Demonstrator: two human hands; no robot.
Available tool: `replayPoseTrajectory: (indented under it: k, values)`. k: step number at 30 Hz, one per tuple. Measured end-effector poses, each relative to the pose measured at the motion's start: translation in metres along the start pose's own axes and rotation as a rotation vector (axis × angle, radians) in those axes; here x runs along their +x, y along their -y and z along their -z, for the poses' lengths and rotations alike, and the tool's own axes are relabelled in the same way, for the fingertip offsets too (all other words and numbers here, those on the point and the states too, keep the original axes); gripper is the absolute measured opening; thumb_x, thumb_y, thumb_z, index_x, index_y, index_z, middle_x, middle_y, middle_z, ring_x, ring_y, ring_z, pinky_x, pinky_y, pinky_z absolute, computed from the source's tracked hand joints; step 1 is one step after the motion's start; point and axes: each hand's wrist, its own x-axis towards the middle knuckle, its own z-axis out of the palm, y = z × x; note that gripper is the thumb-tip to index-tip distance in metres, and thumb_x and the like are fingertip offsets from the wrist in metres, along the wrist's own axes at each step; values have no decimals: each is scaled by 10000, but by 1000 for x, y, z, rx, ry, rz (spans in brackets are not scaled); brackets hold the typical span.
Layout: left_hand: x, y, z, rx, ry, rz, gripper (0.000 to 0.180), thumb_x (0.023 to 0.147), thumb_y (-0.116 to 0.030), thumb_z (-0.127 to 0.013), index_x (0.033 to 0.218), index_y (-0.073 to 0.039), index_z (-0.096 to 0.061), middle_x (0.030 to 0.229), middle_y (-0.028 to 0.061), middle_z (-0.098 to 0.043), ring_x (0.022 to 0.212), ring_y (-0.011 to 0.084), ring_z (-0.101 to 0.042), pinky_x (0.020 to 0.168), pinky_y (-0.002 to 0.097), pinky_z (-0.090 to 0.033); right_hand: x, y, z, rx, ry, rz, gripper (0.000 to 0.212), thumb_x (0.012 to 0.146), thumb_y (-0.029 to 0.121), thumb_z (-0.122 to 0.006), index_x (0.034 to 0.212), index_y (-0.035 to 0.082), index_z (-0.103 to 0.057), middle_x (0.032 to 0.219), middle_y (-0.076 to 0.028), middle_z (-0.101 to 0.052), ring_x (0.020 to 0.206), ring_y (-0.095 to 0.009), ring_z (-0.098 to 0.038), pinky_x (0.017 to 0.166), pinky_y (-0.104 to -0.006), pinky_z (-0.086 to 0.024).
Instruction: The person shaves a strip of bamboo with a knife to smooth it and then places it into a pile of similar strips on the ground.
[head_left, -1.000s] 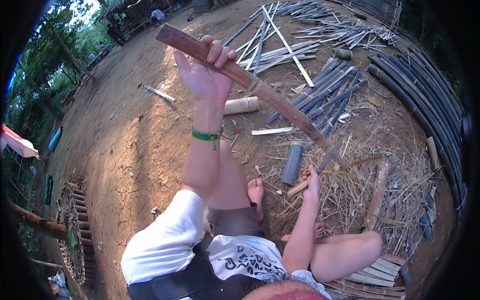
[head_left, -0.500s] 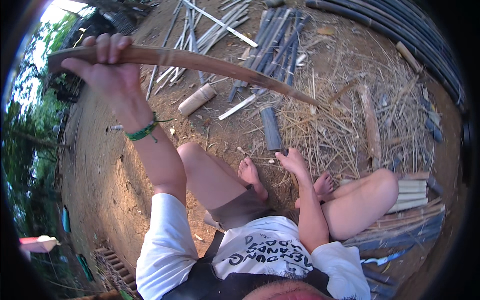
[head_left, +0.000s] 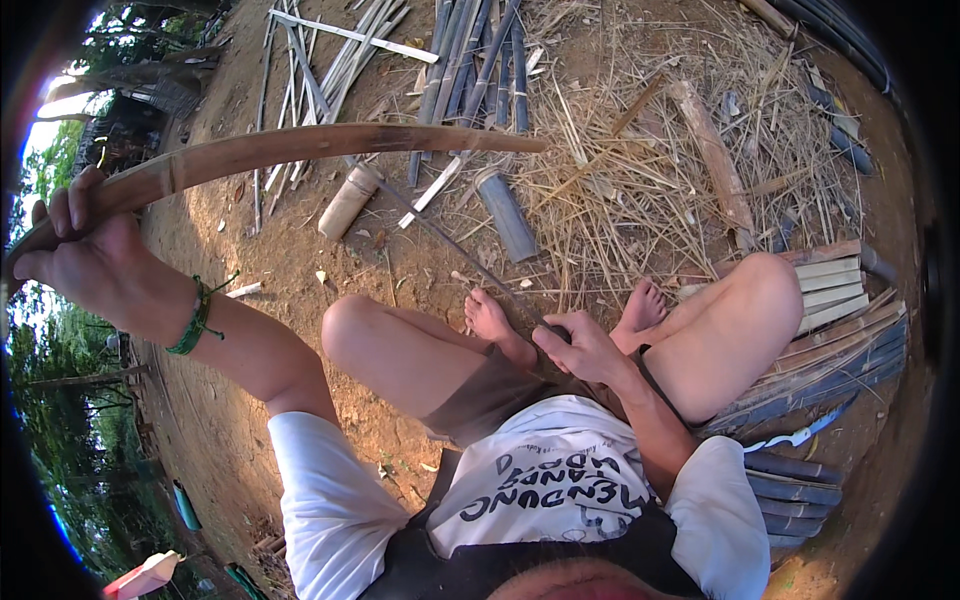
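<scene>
Daylight glares through trees [head_left: 70, 410] at upper left, while fisheye distortion bends the dark-rimmed edges.

Includes shavings [head_left: 600, 205] over dirt [head_left: 290, 245], a pale tube [head_left: 348, 205] left of a grey tube [head_left: 507, 218], trees [head_left: 70, 410] at far left.

outdoors. ground [head_left: 220, 430] of brown earth, warm light in patches. green trees [head_left: 60, 430] along left edge, bright sky [head_left: 45, 140] showing through.

L hand [head_left: 105, 265] w/ bamboo strip [head_left: 270, 154] swung out L; R hand [head_left: 590, 350] drawn in twd shorts [head_left: 468, 402].
</scene>
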Motion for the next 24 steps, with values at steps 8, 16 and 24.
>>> replayPoseTrajectory:
  k: [8, 16, 24]
  values:
    - [-8, 8, -9, -36, 154, 71, 489, 1006, -538, -488, 886, -65, -462, 579, 19, -403, 527, 134, -448, 652, 287, -505, -7, 30, 17, -34, 179, 67, 517, 1005, 422, -554, 680, 21, -526, 523, 3, -485, 464, -74, -452, 433, -263, -341]
    - [-24, 28, -32, -220, 393, 190, 615, 846, -734, -552, 677, -142, -535, 543, -41, -465, 507, 106, -452, 585, 287, -407, 1, 78, -1, 286, -55, -25, 525, 1025, 425, -514, 766, -24, -597, 531, -43, -477, 517, -90, -467, 485, -309, -359]
    - [-98, 5, -76, -287, 516, 134, 613, 757, -722, -705, 765, -115, -614, 576, -57, -556, 505, 68, -497, 548, 253, -408, 35, 144, -44, 114, -104, 387, 532, 1008, 457, -505, 729, 5, -536, 508, -99, -457, 448, -259, -477, 509, -344, -386]
